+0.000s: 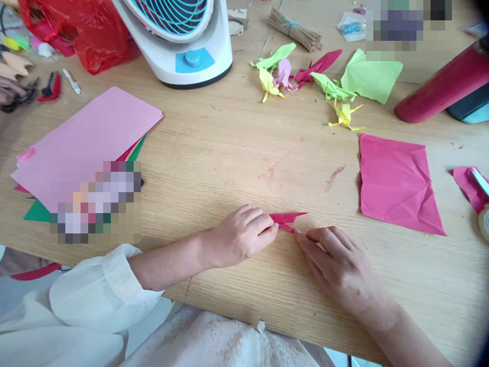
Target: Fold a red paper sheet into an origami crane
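Note:
Between my two hands is a small folded piece of dark pink paper (287, 219) with narrow pointed ends, close above or on the wooden table. My left hand (244, 232) pinches its left part, and the fingers hide that end. With thumb and fingertip together, my right hand (334, 262) grips a thin lower point of the same paper. To the right lies a creased pink paper square (395, 183). Beyond my hands several folded paper figures are grouped, among them a yellow one (345, 115), a green one (332, 87) and a dark pink one (317, 69).
A white fan (194, 56) stands at the back. On the left lies a stack of coloured paper (91, 132), near red-handled pliers (51, 87) and a red plastic bag (87, 35). A red cylinder (439, 84), a green sheet (370, 76) and a tape roll (484, 223) are at right.

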Available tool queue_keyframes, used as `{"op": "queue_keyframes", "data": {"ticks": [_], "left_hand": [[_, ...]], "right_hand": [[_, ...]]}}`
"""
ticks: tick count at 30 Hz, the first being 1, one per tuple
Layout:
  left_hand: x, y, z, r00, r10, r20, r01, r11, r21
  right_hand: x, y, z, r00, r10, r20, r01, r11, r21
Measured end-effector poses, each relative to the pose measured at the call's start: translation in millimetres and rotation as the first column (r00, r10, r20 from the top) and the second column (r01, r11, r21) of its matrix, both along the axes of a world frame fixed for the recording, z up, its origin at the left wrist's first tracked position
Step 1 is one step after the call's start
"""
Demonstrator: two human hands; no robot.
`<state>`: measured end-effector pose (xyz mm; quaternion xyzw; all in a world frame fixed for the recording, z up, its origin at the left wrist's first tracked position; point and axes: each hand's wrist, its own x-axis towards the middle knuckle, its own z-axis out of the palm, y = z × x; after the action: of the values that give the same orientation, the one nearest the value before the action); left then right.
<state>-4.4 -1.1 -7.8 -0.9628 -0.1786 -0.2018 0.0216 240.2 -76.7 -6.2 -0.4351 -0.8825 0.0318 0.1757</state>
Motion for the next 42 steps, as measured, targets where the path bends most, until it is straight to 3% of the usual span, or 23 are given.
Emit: {"op": "queue_keyframes", "data": {"ticks": [6,13,22,35,42], "left_hand": [[1,-1,-2.4,1.000,0.010,-0.012,-0.010,1.000,0.011],[2,-2,-2.6,1.000,0.010,0.028,-0.009,0.999,-0.043],[6,-3,0.1,0.997,0.062,0.051,-0.059,0.996,-0.068],[5,-7,-2.2,0.997,0.073,-0.021,-0.073,0.997,-0.030],[-1,-12,5.2,0.986,0.041,-0.161,-0.035,0.999,0.040]], "right_hand": [[-1,-1,-1.8,1.000,-0.002,-0.015,0.002,1.000,0.010],[-11,-1,-5.0,0.968,-0.158,-0.197,0.126,0.978,-0.167],[-20,-6,-5.0,0.920,-0.179,-0.350,0.099,0.967,-0.236],[-14,-5,2.7,0.839,-0.284,-0.464,0.088,0.913,-0.399],[-11,0,4.2,0.785,-0.370,-0.497,0.174,0.901,-0.397]]}}
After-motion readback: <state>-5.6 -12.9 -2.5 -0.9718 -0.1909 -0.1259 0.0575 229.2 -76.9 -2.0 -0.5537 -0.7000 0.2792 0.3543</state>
